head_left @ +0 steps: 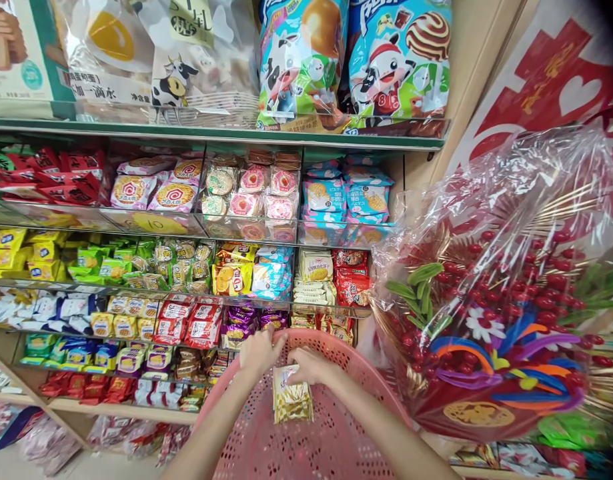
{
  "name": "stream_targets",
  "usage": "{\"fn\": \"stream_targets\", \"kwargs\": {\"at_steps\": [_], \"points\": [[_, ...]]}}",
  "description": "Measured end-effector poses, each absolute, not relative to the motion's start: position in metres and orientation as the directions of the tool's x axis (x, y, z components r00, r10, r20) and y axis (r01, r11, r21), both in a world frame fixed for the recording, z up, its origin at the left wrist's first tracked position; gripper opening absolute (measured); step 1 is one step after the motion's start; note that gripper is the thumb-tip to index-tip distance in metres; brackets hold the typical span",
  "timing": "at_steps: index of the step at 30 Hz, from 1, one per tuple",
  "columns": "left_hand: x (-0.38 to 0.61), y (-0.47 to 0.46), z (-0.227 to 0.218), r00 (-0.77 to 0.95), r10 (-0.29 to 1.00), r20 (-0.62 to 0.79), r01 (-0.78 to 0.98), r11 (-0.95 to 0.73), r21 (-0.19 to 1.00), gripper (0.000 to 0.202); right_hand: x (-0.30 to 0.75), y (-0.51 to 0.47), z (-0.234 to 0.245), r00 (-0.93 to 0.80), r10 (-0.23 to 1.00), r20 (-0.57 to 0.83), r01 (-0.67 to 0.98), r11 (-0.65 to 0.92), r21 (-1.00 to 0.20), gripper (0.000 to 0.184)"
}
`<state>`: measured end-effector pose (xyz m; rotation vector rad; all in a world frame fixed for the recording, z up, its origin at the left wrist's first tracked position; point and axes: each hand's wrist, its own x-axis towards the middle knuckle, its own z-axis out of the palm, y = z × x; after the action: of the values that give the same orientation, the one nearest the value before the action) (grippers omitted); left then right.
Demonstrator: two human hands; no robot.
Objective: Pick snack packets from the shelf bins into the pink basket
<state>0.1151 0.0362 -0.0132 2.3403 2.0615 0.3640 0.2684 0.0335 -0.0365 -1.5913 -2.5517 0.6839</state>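
Observation:
My left hand (259, 352) grips the far rim of a pink perforated plastic basket (336, 427) in front of me. My right hand (310, 365) pinches the top of a small pack of gold-and-white wrapped snacks (292, 399), which hangs just inside the basket. Both arms reach forward from the bottom of the view. The snack shelves stand directly behind the basket.
Tiered shelves (221, 133) hold many packaged biscuits and snacks, with large cow-printed bags (301, 60) on top. A big cellophane-wrapped decoration with red berries (506, 293) crowds the right side. A wooden upright (479, 53) stands behind it.

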Motion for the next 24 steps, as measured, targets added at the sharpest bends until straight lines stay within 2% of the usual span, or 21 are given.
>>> {"fn": "stream_targets", "kwargs": {"at_steps": [4, 9, 11, 14, 17, 24], "points": [[0.115, 0.035, -0.012, 0.114, 0.978, 0.174, 0.978, -0.141, 0.153, 0.055, 0.268, 0.022, -0.029, -0.496, 0.857, -0.139, 0.836, 0.427, -0.345, 0.041], [0.115, 0.034, -0.010, 0.119, 0.980, 0.159, 0.974, -0.146, 0.173, 0.055, 0.269, 0.011, -0.032, -0.630, 0.764, -0.137, 0.759, 0.570, -0.315, 0.100], [0.115, 0.033, -0.010, 0.117, 0.980, 0.160, 0.975, -0.144, 0.171, 0.055, 0.267, 0.006, -0.040, -0.664, 0.737, -0.128, 0.739, 0.621, -0.261, 0.111], [0.115, 0.033, -0.009, 0.111, 0.981, 0.159, 0.975, -0.139, 0.173, 0.054, 0.263, 0.000, -0.055, -0.650, 0.752, -0.111, 0.758, 0.630, -0.170, 0.115], [0.114, 0.032, -0.010, 0.098, 0.983, 0.154, 0.977, -0.125, 0.175, 0.052, 0.260, -0.004, -0.067, -0.612, 0.788, -0.062, 0.789, 0.604, -0.113, 0.112], [0.111, 0.034, -0.012, 0.099, 0.983, 0.156, 0.977, -0.126, 0.171, 0.049, 0.258, -0.011, -0.072, -0.529, 0.849, 0.019, 0.839, 0.526, -0.137, 0.105]]}}
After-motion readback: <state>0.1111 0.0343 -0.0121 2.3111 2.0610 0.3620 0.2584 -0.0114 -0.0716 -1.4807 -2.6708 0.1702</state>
